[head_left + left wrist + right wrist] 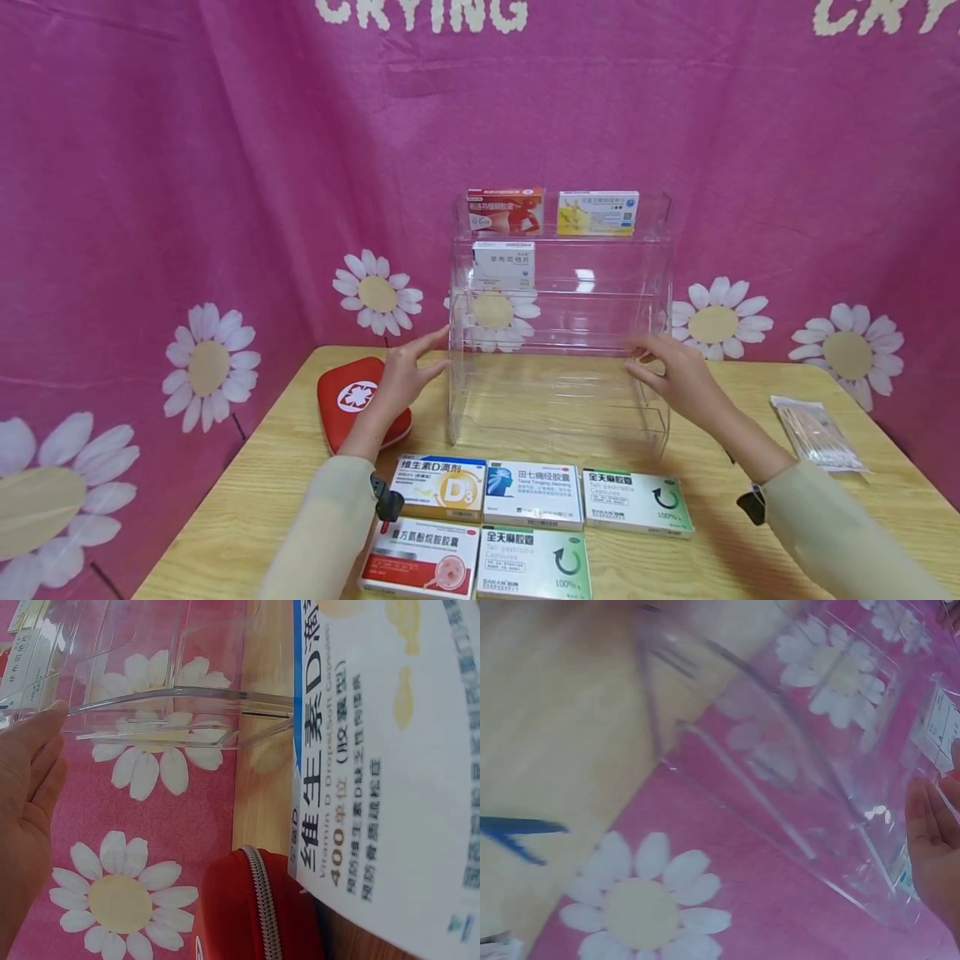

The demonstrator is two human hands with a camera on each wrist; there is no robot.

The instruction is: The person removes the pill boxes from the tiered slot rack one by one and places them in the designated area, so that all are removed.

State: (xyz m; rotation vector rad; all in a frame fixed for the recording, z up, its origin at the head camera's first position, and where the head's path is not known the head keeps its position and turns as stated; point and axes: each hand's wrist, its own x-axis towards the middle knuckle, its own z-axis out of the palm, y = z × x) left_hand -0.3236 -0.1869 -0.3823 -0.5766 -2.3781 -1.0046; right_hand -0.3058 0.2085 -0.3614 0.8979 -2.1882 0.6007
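Observation:
A clear tiered display rack [555, 400] stands upright on the table in the head view. My left hand [408, 379] is at its left side panel, fingers stretched out and fingertips right at the edge. At the right side panel is my right hand [678, 375], its fingers loosely bent and nothing visible in them. On the top tier stand a red medicine box [506, 212] and a white-and-yellow medicine box [597, 214]. One tier lower, at the left, stands a white medicine box [504, 267]. The right wrist view is blurred.
Before the rack lie several medicine boxes in two rows, among them a vitamin D box [438, 490], a red-and-white box [422, 557] and green-and-white boxes [636, 502]. A red zippered case [337, 417] lies left, a pack of cotton swabs [817, 433] right. A pink curtain [225, 167] hangs behind.

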